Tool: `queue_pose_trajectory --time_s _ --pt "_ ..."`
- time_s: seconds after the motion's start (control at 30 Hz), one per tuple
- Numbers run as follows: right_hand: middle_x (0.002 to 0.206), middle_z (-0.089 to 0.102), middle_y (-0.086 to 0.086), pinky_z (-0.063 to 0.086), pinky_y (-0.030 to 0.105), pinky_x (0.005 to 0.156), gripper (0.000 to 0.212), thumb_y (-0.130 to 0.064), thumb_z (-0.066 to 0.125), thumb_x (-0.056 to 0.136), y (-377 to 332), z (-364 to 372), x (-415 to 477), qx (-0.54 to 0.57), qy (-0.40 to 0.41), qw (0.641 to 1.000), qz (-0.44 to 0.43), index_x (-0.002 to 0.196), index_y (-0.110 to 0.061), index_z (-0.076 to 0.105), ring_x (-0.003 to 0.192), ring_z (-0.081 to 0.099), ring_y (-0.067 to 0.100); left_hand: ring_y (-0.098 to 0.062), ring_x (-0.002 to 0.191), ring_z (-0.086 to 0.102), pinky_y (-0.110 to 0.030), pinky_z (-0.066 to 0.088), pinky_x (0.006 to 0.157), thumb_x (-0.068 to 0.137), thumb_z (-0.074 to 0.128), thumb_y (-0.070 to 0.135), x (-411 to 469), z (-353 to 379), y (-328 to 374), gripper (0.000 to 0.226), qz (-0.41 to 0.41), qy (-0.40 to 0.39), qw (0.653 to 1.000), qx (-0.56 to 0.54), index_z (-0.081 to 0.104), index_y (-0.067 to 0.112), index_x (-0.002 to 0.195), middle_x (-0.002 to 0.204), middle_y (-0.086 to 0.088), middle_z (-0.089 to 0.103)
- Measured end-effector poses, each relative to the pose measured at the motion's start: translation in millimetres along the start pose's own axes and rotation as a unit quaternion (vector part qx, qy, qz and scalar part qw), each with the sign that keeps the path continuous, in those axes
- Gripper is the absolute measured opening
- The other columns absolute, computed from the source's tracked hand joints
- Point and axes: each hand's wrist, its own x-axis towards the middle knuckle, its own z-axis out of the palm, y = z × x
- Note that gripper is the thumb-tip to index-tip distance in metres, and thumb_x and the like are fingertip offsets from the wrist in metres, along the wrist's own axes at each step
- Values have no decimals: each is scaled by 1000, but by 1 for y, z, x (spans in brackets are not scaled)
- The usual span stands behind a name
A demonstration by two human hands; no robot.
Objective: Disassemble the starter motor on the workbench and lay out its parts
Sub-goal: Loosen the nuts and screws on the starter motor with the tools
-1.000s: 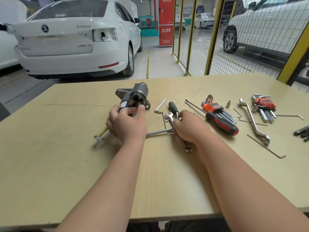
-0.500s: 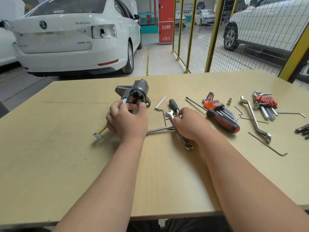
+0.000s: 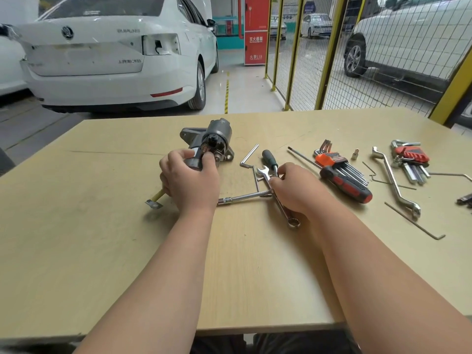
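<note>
On the tabletop [image 3: 102, 238]: one starter motor [image 3: 217, 135] lies left of centre, toward the far edge.
Left hand [image 3: 190, 182]: fingers and thumb are curled round the motor's near end, clamped on it.
Right hand [image 3: 296, 192]: it is curled over the shaft of a combination wrench [image 3: 287, 214] that lies flat, with the thumb beside the wrench's open end.
Hands: two, well apart, each on its own thing.
Change: compared with half a second ago, both hands keep the same places and the same holds. The motor and the tools have not moved, and only the camera view has shifted a little.
Cable: one yellow cable [image 3: 158, 195] with a metal lug shows from under the left hand.
Screwdrivers: two. A green-handled screwdriver [image 3: 269, 158] lies just beyond the right hand, and a red-and-black screwdriver [image 3: 347, 186] lies to its right.
Hex key sets: two, an orange set [image 3: 332, 159] and a red set [image 3: 411, 154].
Spanners: one offset ring spanner [image 3: 394, 181] lies between the two sets, and one chrome socket bar [image 3: 242, 198] lies between the hands.
Loose hex keys: one thick key [image 3: 249, 155] lies near the motor and one long thin key [image 3: 413, 221] at the right. The other thin ones are too fine to count.
Small bit [image 3: 355, 154]: one.
</note>
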Motion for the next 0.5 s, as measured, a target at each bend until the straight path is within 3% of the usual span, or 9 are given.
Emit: queue_pose_trajectory --time_s 0.13,0.3,0.4,0.5 --pt "99 58 4 40 32 66 37 -39 42 92 0 0 0 2 3 1000 -2 118 -15 53 83 49 21 -12 104 30 -39 33 99 75 67 36 -2 1 1 52 12 -36 999 -5 43 21 119 125 1 40" --pt "98 58 3 38 32 65 37 -39 43 91 1 1 1 1 7 1000 -2 117 -15 53 83 48 21 -21 113 42 -46 39 96 79 52 38 1 -2 3 45 -5 -24 998 -59 44 22 120 122 4 40" --pt "98 58 2 38 32 64 36 -39 43 91 1 1 1 0 6 1000 -4 117 -15 53 83 49 21 -16 112 36 -43 37 99 73 63 43 -1 -2 1 61 25 -48 998 -8 39 24 125 128 1 37" --pt "96 57 1 39 32 63 36 -38 43 92 1 1 1 1 2 1000 -6 117 -15 53 83 51 21 -17 114 44 -42 43 94 80 59 37 3 -4 0 49 10 -23 999 -35 41 24 124 128 3 39"
